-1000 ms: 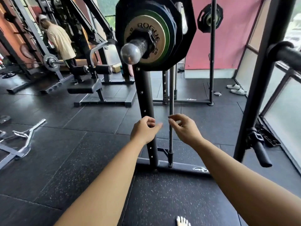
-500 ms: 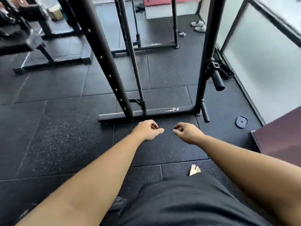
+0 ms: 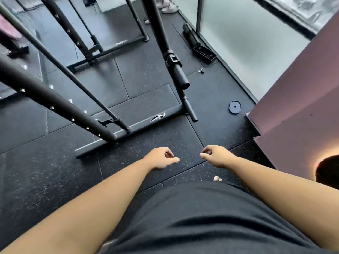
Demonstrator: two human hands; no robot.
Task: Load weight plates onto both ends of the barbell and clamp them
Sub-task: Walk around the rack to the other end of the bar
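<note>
My left hand (image 3: pixel 161 158) and my right hand (image 3: pixel 216 156) hang side by side over the black rubber floor, fingers loosely curled with nothing in them. A small dark weight plate (image 3: pixel 234 107) lies flat on the floor to the right, near the pink wall. The barbell and its loaded plates are out of view. A black storage peg (image 3: pixel 180 76) sticks out from the rack upright (image 3: pixel 161 37), with a shorter peg (image 3: pixel 190 111) low down.
The rack's base bar (image 3: pixel 139 125) lies on the floor ahead of my hands, with a slanted holed upright (image 3: pixel 55 105) at left. A pink wall block (image 3: pixel 297 99) stands at right beside a frosted glass panel (image 3: pixel 247 39). A black tray (image 3: pixel 204 53) lies by the glass.
The view has tipped from the loaded barbell end down to the floor and swung right. Both hands dropped lower, staying curled and without anything in them.
</note>
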